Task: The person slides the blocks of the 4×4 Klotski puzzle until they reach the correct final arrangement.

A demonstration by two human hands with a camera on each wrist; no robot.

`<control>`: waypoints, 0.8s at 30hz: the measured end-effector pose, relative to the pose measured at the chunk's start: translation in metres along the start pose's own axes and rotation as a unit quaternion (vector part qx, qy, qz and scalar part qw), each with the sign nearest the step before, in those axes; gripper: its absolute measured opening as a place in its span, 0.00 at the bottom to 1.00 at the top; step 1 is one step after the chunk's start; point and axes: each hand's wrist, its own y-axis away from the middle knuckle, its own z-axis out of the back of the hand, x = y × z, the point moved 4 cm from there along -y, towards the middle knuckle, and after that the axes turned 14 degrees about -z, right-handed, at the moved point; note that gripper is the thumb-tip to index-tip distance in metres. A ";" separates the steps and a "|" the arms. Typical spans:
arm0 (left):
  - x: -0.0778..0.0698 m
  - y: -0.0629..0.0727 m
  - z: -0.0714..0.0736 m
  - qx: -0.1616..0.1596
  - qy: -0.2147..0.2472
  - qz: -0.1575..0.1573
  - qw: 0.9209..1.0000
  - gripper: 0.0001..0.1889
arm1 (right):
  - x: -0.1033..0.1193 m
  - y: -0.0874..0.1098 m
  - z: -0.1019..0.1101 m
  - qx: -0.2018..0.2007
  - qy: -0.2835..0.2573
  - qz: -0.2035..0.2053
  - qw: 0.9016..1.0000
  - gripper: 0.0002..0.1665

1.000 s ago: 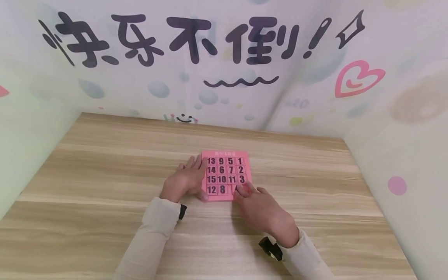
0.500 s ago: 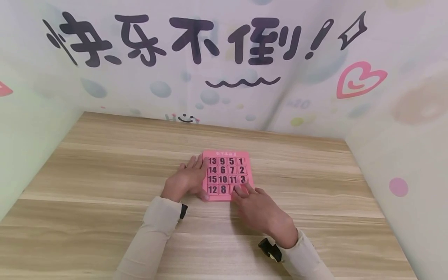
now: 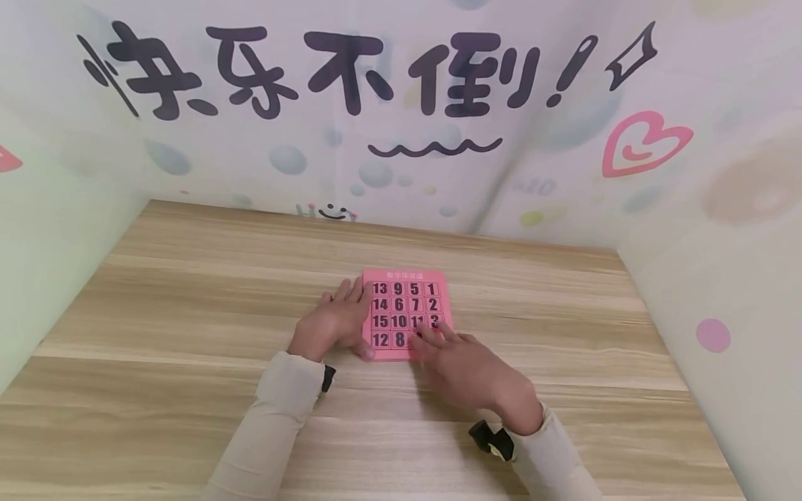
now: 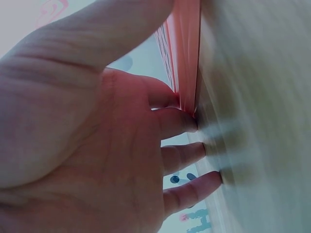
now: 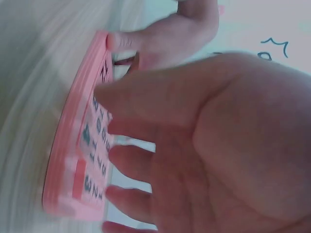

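Note:
A pink number sliding puzzle (image 3: 407,275) lies flat on the wooden table, its black-numbered tiles facing up. My left hand (image 3: 335,320) rests along its left side, thumb at the near left corner and fingers spread against the edge and table. Over the near right part of the puzzle is my right hand (image 3: 466,372), fingers loosely extended, fingertips right at the 11 and 3 tiles. It hides the near right tiles in the head view. In the right wrist view, a bare red slot (image 5: 78,178) shows at the corner beside the 3, and the thumb hovers close over the 8.
The wood-grain table (image 3: 219,257) stretches out on all sides of the puzzle. A white printed cloth wall (image 3: 250,167) with large black characters stands behind it, and pale side walls (image 3: 739,278) close in left and right. Both wrists wear dark straps.
A tile under my right fingers slid left, closing the gap beside the 8. My right fingers then shifted slightly forward over the 11. The left hand stays on the puzzle's side.

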 end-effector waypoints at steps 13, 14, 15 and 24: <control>0.001 0.000 0.001 -0.004 -0.012 -0.004 1.000 0.63 | -0.016 -0.014 -0.006 -0.012 0.018 -0.055 0.998 0.29; 0.001 0.000 0.001 -0.004 -0.013 -0.004 1.000 0.64 | -0.016 -0.014 -0.006 -0.012 0.017 -0.055 0.998 0.29; 0.001 0.000 0.001 -0.004 -0.014 -0.004 1.000 0.64 | -0.017 -0.014 -0.006 -0.012 0.015 -0.056 0.998 0.29; 0.002 -0.001 0.000 0.003 -0.018 0.001 1.000 0.64 | -0.015 -0.012 -0.004 -0.013 0.018 -0.054 0.998 0.28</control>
